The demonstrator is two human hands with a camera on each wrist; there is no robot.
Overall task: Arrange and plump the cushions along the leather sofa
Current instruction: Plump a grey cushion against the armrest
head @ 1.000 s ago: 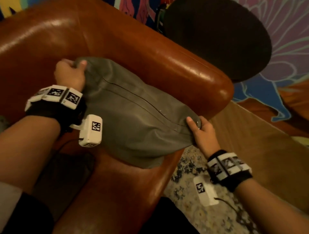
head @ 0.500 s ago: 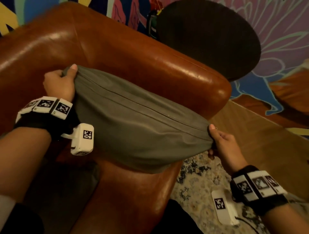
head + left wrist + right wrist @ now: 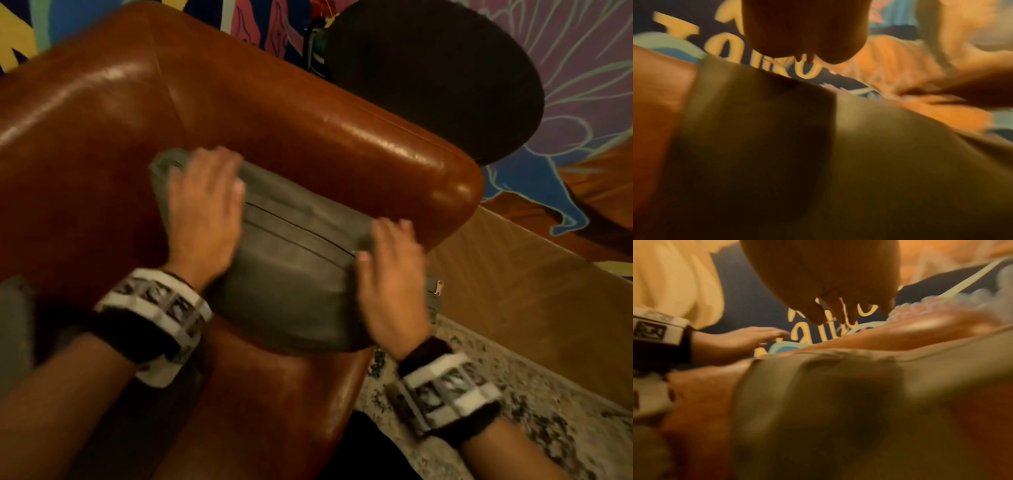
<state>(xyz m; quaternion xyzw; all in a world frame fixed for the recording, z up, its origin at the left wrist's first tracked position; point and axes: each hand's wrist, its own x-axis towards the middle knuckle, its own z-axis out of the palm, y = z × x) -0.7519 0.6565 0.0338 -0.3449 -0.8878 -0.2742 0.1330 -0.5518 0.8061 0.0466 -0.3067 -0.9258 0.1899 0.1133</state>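
Head view shows the brown leather sofa [image 3: 239, 113] filling most of what I see, its padded arm running from upper left down to the right, glossy where the light hits it. Behind it hangs a painted wall mural [image 3: 582, 85] in purple, blue and pink, with a big dark round shape [image 3: 428, 78] standing in front of it that I cannot identify. Down on the right lies a speckled rug [image 3: 513, 394], and beyond its edge a strip of wooden floor [image 3: 513, 291]. On the sofa's arm sits the grey cushion [image 3: 294, 274], lying slantwise with its zip seam facing up and its lower corner hanging over the front of the arm; a small metal zip pull [image 3: 438, 287] pokes out at its right end. My left hand [image 3: 202, 219] lies flat on the cushion's upper left end, fingers spread and fairly straight, pressing rather than gripping. My right hand [image 3: 390, 274] rests palm down on the cushion's right end, fingers extended and loose, gripping nothing. Both hands are blurred with motion. Each wrist carries a black band with white marker blocks. From the right wrist view the grey cushion fills the lower frame, my fingers [image 3: 838, 309] hang straight above it, and my left hand [image 3: 740, 340] shows flat across the way.
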